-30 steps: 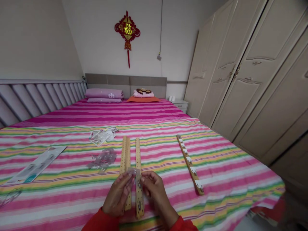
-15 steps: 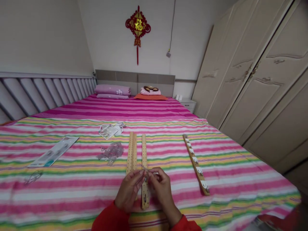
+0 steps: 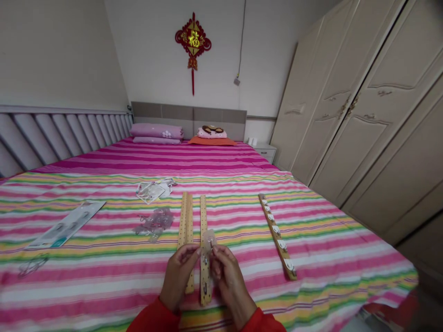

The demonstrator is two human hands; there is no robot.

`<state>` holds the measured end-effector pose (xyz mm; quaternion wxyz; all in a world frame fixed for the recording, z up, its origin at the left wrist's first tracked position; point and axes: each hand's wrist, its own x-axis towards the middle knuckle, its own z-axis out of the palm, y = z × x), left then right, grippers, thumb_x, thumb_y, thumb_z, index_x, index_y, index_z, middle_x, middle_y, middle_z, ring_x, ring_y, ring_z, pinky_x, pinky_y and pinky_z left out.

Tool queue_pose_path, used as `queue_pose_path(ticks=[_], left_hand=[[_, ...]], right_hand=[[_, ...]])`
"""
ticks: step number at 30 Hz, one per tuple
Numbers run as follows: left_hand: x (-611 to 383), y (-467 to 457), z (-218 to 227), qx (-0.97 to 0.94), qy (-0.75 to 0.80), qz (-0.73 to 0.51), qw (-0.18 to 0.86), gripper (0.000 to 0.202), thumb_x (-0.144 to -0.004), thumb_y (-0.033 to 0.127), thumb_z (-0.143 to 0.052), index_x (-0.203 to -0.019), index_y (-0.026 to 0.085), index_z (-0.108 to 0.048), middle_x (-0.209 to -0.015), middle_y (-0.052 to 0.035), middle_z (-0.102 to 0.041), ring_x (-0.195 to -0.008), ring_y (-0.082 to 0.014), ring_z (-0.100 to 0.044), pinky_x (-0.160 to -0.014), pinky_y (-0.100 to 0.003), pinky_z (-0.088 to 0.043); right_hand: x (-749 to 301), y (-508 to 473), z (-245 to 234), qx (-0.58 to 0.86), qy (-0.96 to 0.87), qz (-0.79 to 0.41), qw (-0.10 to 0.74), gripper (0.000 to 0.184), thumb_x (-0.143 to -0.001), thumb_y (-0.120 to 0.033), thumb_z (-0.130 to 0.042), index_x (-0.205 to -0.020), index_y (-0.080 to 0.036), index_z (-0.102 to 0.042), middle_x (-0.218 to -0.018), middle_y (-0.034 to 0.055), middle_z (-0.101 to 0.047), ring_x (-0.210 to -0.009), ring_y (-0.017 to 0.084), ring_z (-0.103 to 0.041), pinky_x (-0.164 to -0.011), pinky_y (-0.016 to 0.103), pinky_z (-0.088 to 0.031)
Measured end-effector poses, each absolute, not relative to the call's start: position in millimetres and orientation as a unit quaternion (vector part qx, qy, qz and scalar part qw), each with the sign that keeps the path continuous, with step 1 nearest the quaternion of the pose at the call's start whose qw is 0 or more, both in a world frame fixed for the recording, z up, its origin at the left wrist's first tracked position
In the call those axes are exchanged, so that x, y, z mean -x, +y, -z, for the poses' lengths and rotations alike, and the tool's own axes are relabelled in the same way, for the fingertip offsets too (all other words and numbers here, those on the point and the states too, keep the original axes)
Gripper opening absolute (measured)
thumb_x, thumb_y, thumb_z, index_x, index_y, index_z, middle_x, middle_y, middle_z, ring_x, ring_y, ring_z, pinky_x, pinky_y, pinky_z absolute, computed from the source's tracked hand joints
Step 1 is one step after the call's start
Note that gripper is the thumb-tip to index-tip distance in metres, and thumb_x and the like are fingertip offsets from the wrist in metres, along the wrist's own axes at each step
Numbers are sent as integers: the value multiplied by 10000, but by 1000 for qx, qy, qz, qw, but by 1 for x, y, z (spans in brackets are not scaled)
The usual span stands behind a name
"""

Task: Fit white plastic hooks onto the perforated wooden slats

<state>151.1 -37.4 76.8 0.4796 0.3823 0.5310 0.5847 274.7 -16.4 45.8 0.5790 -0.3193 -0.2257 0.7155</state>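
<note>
Between the thumb and fingers of my right hand (image 3: 226,274) is a clear adhesive hook (image 3: 209,237), a see-through plastic patch with a small metal hook. My left hand (image 3: 180,267) is closed in a pinch just left of it; whatever its fingertips hold, if anything, is too small to make out. Below and between both hands lies a narrow wooden strip (image 3: 203,212) with rows of holes, carrying small metal hooks on its near part. Beside it, partly behind my left hand, are more perforated wooden strips (image 3: 186,216) lying side by side.
A pile of clear hooks (image 3: 155,223) lies left of the strips, with white packaging pieces (image 3: 154,190) behind it. Further left are a long clear package (image 3: 69,226) and a thin wire-like bundle (image 3: 33,264). A brown strip with white hooks (image 3: 277,230) lies right on the striped bedspread (image 3: 242,212).
My hands have drawn slightly apart, and the clear hook now stands up in my right fingers, its patch facing me. The whole view has shifted slightly.
</note>
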Motion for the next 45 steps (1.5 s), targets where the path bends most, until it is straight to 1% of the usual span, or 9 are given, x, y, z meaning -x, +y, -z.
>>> queue_pose_path(ticks=[3, 7, 11, 18, 24, 28, 32, 37, 45], left_hand=[[-151, -30, -78, -379, 533, -585, 480, 418, -531, 466, -812, -793, 160, -702, -821, -59, -732, -814, -196, -666, -754, -269, -514], [-151, -19, -83, -379, 531, -576, 492, 427, -486, 461, -828, -749, 153, -689, -720, -46, -714, -698, -172, -650, -679, -264, -511], [-147, -6, -83, -368, 541, -563, 506, 421, -487, 450, -825, -752, 153, -688, -672, -31, -699, -655, -154, -639, -627, -247, -498], [-141, 11, -76, -413, 552, -535, 489, 357, -479, 413, -810, -679, 144, -686, -623, -25, -682, -602, -142, -613, -627, -264, -495], [-141, 23, -62, -431, 565, -537, 454, 328, -494, 417, -780, -650, 152, -666, -609, -27, -671, -616, -161, -617, -623, -281, -503], [-140, 27, -48, -468, 575, -543, 394, 260, -576, 390, -730, -697, 167, -673, -647, -30, -687, -645, -174, -633, -647, -287, -508], [-137, 26, -37, -515, 594, -523, 328, 193, -667, 350, -658, -784, 201, -693, -731, -34, -721, -728, -199, -661, -709, -300, -508], [-136, 23, -31, -543, 621, -490, 282, 222, -706, 286, -613, -896, 220, -707, -832, -43, -748, -794, -214, -682, -772, -318, -498], [-137, 19, -27, -538, 627, -496, 267, 219, -691, 242, -644, -895, 240, -722, -848, -42, -749, -829, -227, -668, -871, -349, -456]], right_hand=[[-271, -16, -42, 320, -228, -726, 564, 260, -605, -345, -802, -693, -182, -620, -399, -97, -418, -343, 44, -246, -370, 204, -147], [-270, -11, -42, 343, -257, -709, 560, 272, -602, -357, -799, -680, -172, -615, -380, -97, -423, -332, 42, -250, -371, 205, -130], [-276, -1, -48, 368, -315, -682, 548, 275, -636, -381, -785, -643, -151, -635, -351, -91, -416, -321, 38, -261, -373, 204, -149], [-282, 27, -43, 399, -352, -631, 565, 265, -578, -365, -807, -650, -143, -680, -505, -32, -599, -336, 39, -356, -357, 199, -210], [-278, 44, -30, 414, -355, -649, 530, 269, -569, -368, -797, -653, -137, -688, -383, -56, -516, -319, 55, -361, -336, 190, -231], [-277, 50, -26, 405, -363, -653, 526, 210, -569, -310, -777, -630, -128, -691, -432, -17, -585, -370, 76, -462, -366, 184, -313], [-276, 56, -23, 411, -374, -647, 522, 173, -561, -278, -766, -605, -132, -687, -429, -5, -600, -387, 95, -504, -388, 195, -361], [-273, 61, -16, 429, -371, -641, 517, 167, -541, -274, -747, -581, -132, -669, -402, -17, -579, -365, 90, -485, -367, 193, -342], [-272, 60, -11, 437, -366, -631, 526, 132, -558, -253, -712, -574, -141, -644, -396, -26, -561, -362, 88, -464, -376, 200, -319]])
